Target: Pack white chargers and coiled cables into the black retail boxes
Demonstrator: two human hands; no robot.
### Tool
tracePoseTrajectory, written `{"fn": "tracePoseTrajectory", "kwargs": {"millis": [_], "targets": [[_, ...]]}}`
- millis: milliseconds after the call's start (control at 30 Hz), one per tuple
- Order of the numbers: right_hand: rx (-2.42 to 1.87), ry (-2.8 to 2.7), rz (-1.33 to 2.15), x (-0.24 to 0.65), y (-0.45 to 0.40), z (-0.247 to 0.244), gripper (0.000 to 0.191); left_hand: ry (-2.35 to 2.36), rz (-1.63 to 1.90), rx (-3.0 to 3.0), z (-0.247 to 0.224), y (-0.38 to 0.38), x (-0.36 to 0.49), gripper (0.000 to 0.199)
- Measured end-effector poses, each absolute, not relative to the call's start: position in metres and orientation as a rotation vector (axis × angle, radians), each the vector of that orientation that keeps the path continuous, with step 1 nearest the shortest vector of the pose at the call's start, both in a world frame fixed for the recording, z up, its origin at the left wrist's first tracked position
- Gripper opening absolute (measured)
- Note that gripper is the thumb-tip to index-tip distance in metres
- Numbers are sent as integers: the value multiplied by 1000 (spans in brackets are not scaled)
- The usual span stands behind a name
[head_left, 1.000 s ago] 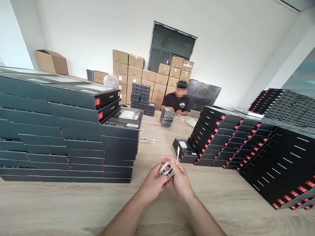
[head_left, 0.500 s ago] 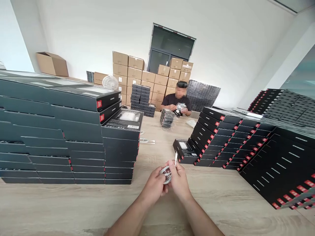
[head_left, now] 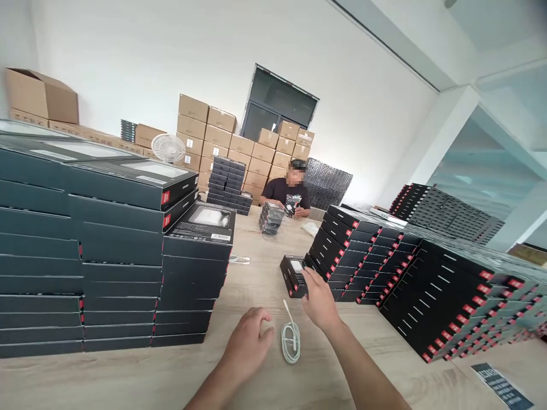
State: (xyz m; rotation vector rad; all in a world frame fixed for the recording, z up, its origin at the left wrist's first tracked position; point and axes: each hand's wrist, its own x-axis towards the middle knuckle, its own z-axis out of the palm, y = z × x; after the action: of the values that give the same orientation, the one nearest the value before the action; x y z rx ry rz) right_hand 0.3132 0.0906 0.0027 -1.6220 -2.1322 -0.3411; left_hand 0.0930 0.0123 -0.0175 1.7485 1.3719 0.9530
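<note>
A coiled white cable [head_left: 292, 357] lies on the table between my hands, one connector end sticking out toward the far side. To its left, my left hand [head_left: 251, 340] hovers with nothing in it, thumb and fingers apart. My right hand [head_left: 318, 300] reaches forward over the near edge of a low black box [head_left: 294, 278] that has a white panel on top. Its fingers are stretched out and appear to hold nothing; whether the fingertips touch the box I cannot tell.
Tall stacks of black boxes stand at left [head_left: 119, 285] and right [head_left: 363, 256]. Another bagged cable [head_left: 240, 259] lies beside the left stack. Across the table sits a co-worker [head_left: 277, 191] behind a pile of bagged items [head_left: 270, 218]. Cardboard cartons [head_left: 241, 145] and a white fan [head_left: 168, 148] are behind.
The cable, held in both hands before, now rests on the table. My hands have parted, the right one moving forward to the low black box. The view has swung to the right.
</note>
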Motion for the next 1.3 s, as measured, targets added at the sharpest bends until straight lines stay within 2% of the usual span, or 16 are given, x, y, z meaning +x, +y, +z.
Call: {"fn": "tracePoseTrajectory", "kwargs": {"millis": [67, 200, 300, 433, 500, 567, 633, 733, 800, 900, 967, 1133, 1233, 1300], "targets": [[-1611, -2250, -418, 312, 110, 5, 69, 1366, 998, 1746, -20, 14, 90, 19], [-1511, -2330, -452, 310, 111, 10, 56, 1317, 1130, 1620, -20, 18, 84, 19], [-1325, -2267, -544, 303, 68, 12, 54, 1201, 1213, 1339, -12, 17, 87, 36], [-877, -2220, -583, 283, -11, 0, 55, 818, 1187, 839, 4, 6, 96, 55], [-819, -2152, -443, 277, -40, -7, 56, 703, 1169, 774, 11, 0, 95, 57], [-989, -1919, -134, 278, -56, -11, 66, 677, 1125, 820, 17, -6, 90, 56], [-1153, -1633, 363, 282, -64, -9, 74, 647, 1062, 939, 23, -12, 87, 56], [-1023, -1430, 1051, 280, -69, -6, 72, 716, 993, 1161, 35, -22, 90, 61], [-937, -1401, 1169, 270, -72, -8, 64, 953, 1009, 1348, 45, -31, 99, 73], [-1073, -1395, 1044, 252, -79, -16, 46, 1342, 1014, 1631, 60, -47, 110, 106], [-1083, -1430, 1060, 245, -84, -16, 45, 1489, 989, 1728, 67, -56, 110, 115], [-783, -1206, 1395, 255, -87, 15, 47, 1544, 1007, 1991, 64, -70, 93, 96], [-804, -1190, 1411, 262, -82, 34, 47, 1438, 976, 2326, 54, -72, 85, 82], [-825, -1315, 1384, 261, -78, 39, 51, 1373, 927, 2493, 50, -72, 82, 79]]}}
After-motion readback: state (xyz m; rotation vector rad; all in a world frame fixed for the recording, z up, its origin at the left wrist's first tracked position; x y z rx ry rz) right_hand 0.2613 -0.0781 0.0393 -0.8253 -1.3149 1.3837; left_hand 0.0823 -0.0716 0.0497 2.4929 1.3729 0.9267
